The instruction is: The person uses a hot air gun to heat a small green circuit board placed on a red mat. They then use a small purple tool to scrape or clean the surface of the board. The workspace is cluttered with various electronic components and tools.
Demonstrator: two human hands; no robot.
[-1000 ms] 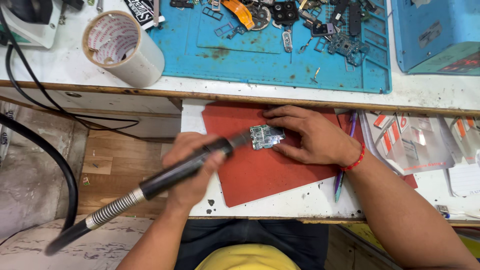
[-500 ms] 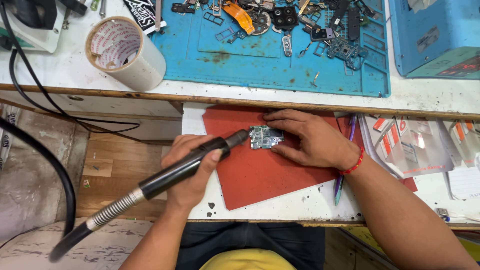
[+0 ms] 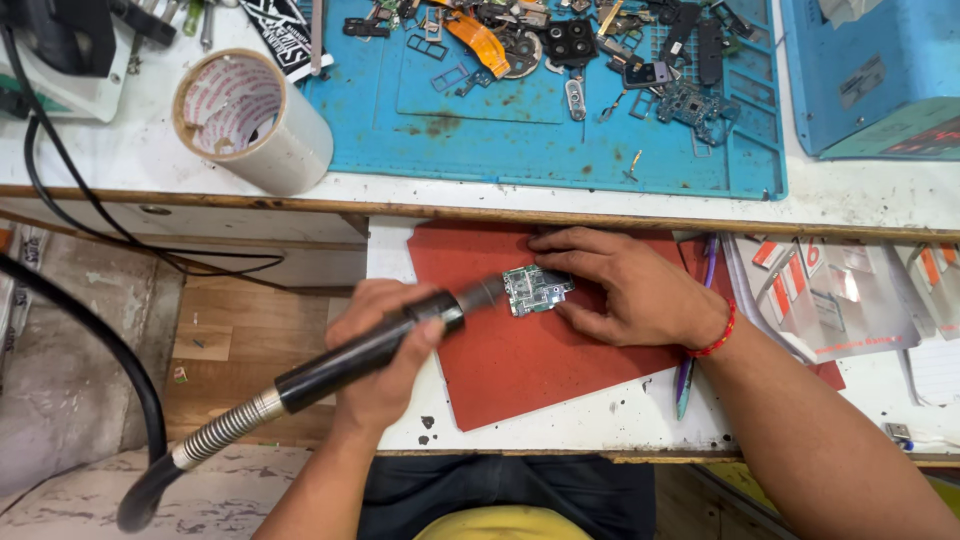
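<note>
My left hand (image 3: 385, 350) grips the hot-air wand (image 3: 360, 355), nozzle just beside the circuit board (image 3: 535, 290), which my right hand (image 3: 630, 290) pins under flat fingertips; heating seems underway, steadiness next.

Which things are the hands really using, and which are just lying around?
In use: left hand holding black hot-air wand; right hand pressing small circuit board; red mat.
Lying about: tape roll, loose phone parts on blue mat, pen.

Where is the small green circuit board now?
In the head view, the circuit board lies on the red mat, between the tool nozzle and the right hand touching it.
</note>
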